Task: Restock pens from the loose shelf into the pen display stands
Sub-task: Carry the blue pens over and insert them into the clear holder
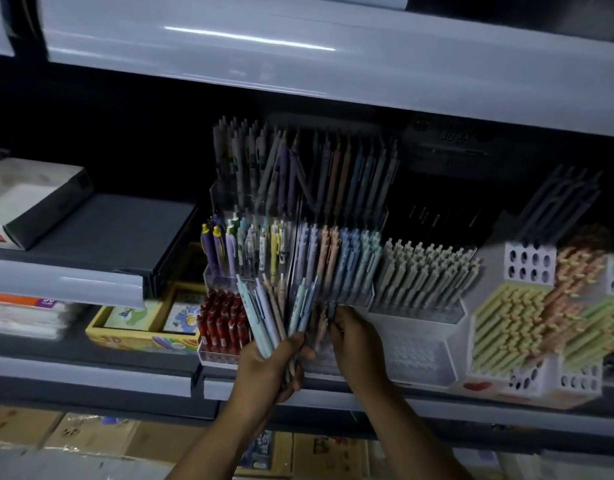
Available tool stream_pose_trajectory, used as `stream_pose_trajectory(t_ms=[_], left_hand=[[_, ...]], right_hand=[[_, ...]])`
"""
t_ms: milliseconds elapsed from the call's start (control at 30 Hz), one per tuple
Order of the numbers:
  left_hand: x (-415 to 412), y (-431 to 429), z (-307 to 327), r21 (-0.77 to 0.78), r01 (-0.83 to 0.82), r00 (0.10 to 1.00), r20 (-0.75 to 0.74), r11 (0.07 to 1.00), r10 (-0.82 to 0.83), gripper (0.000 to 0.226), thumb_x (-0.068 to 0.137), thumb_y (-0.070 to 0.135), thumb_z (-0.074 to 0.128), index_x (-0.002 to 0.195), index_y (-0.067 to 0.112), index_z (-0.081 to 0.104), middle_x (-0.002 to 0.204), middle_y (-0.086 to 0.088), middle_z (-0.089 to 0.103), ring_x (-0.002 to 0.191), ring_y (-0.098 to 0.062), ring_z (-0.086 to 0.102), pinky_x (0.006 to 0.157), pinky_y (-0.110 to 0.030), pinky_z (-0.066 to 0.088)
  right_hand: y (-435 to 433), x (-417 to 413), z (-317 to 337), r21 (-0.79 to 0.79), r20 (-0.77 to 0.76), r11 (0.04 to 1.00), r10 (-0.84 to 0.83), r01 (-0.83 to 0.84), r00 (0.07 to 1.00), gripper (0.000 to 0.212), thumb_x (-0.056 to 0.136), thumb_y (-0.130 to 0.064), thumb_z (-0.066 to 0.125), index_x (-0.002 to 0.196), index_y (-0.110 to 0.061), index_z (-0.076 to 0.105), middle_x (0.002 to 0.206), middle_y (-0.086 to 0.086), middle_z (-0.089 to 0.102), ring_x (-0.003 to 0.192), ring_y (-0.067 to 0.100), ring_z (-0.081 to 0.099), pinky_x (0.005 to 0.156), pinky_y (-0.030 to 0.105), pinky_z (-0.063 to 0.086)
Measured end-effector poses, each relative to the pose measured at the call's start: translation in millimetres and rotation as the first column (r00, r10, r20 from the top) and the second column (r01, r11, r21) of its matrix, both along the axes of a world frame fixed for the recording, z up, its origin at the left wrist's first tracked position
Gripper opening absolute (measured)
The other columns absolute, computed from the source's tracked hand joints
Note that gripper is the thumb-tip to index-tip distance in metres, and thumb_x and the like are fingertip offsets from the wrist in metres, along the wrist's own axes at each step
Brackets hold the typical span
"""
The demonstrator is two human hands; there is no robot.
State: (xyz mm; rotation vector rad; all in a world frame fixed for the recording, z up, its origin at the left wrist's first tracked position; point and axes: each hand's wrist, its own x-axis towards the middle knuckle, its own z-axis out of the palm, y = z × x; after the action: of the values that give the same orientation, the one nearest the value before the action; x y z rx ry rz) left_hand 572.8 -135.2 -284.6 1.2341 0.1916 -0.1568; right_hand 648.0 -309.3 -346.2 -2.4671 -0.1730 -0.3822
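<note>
My left hand (pixel 269 367) grips a fanned bundle of pastel pens (pixel 271 313), blue, lilac and peach, in front of the clear tiered pen display stand (pixel 298 237). My right hand (pixel 356 341) reaches to the stand's lowest tier and pinches a dark blue pen (pixel 331 311) at its top. The stand's upper tiers hold rows of pastel pens (pixel 336 251) and mixed character pens (pixel 243 244).
Red pens (pixel 222 323) fill a clear tray to the left. A white stand with beige pens (pixel 427 271) is on the right, then honeycomb holders (pixel 527 292) with yellow and orange pens. A yellow box (pixel 139 327) and cardboard boxes (pixel 73 434) lie lower left.
</note>
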Motion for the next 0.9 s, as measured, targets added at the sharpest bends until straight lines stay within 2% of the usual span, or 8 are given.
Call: stream_pose_trajectory(t_ms=[200,333,467,567,633,700,800,900], left_hand=[[-1.4,-0.4,-0.9,0.016,0.000,1.000,0.004,1.000,0.000,0.039,0.098,0.031,0.063,0.083,-0.002,0.076,0.051,-0.019,0.049,0.044,-0.021,0.033,0.047,-0.031,0.027],[-4.8,-0.4,0.6,0.012,-0.015,1.000,0.000,1.000,0.015,0.037,0.098,0.030,0.063,0.082,-0.001,0.077,0.052,-0.020,0.049,0.043,-0.022,0.032,0.045,-0.029,0.029],[-5.9,-2.2,2.7,-0.014,-0.025,1.000,-0.007,1.000,0.025,0.036,0.097,0.027,0.065,0.085,-0.006,0.076,0.051,-0.019,0.050,0.041,-0.023,0.032,0.045,-0.030,0.029],[-5.9,-4.5,3.3,-0.001,-0.008,1.000,-0.001,1.000,0.008,0.037,0.098,0.027,0.064,0.085,-0.006,0.076,0.050,-0.019,0.048,0.042,-0.022,0.032,0.047,-0.032,0.028],[-6.7,-6.9,3.4,0.013,0.002,1.000,0.005,1.000,-0.002,0.037,0.098,0.027,0.064,0.085,-0.005,0.077,0.050,-0.019,0.048,0.041,-0.021,0.033,0.046,-0.031,0.029],[-8.5,-10.3,4.9,0.024,0.004,1.000,0.014,1.000,-0.004,0.036,0.096,0.026,0.065,0.083,-0.005,0.077,0.049,-0.019,0.049,0.040,-0.022,0.034,0.046,-0.029,0.030],[-10.7,-13.9,6.1,0.020,-0.011,1.000,0.014,1.000,0.011,0.035,0.095,0.024,0.067,0.078,-0.004,0.078,0.050,-0.019,0.050,0.040,-0.022,0.036,0.046,-0.029,0.032],[-11.2,-14.4,7.4,0.054,-0.023,1.000,0.000,0.998,0.023,0.042,0.096,0.022,0.068,0.056,0.008,0.074,0.049,-0.020,0.050,0.041,-0.023,0.037,0.047,-0.032,0.033]], right_hand=[[-2.7,0.0,-9.9,-0.013,-0.066,0.997,-0.072,0.071,0.995,0.012,0.096,-0.021,0.057,0.086,-0.015,0.060,0.086,0.006,0.068,0.083,0.027,0.066,0.066,0.039,0.053],[-3.1,2.1,-8.4,0.023,-0.134,0.997,-0.064,0.067,0.989,0.014,0.095,-0.020,0.057,0.082,-0.014,0.060,0.084,0.007,0.067,0.082,0.028,0.066,0.069,0.041,0.055],[-0.3,-6.3,4.1,0.100,-0.215,0.983,-0.127,0.151,0.968,0.014,0.095,-0.010,0.062,0.108,-0.008,0.068,0.109,0.009,0.070,0.103,0.026,0.067,0.090,0.032,0.053],[1.8,-20.7,26.7,0.266,-0.159,0.943,-0.162,0.200,0.974,0.018,0.096,-0.012,0.065,0.114,-0.012,0.068,0.107,-0.003,0.069,0.096,0.009,0.064,0.085,0.024,0.051],[5.0,-28.4,42.6,0.426,-0.136,0.894,-0.091,0.141,0.987,0.006,0.096,-0.016,0.066,0.099,-0.019,0.070,0.093,-0.009,0.072,0.082,0.005,0.067,0.076,0.028,0.057],[7.4,-33.0,55.6,0.543,-0.141,0.837,0.016,0.064,0.990,0.013,0.099,-0.023,0.063,0.089,-0.018,0.071,0.077,-0.003,0.071,0.071,0.012,0.068,0.066,0.037,0.057],[11.0,-40.9,68.3,0.579,-0.094,0.811,0.172,-0.087,0.980,0.031,0.098,-0.039,0.060,0.079,-0.015,0.067,0.067,0.007,0.064,0.065,0.027,0.064,0.061,0.044,0.052],[14.3,-45.2,70.8,0.619,-0.100,0.777,0.222,-0.114,0.970,0.020,0.096,-0.028,0.067,0.082,-0.014,0.069,0.070,0.005,0.067,0.066,0.024,0.066,0.063,0.040,0.055]])
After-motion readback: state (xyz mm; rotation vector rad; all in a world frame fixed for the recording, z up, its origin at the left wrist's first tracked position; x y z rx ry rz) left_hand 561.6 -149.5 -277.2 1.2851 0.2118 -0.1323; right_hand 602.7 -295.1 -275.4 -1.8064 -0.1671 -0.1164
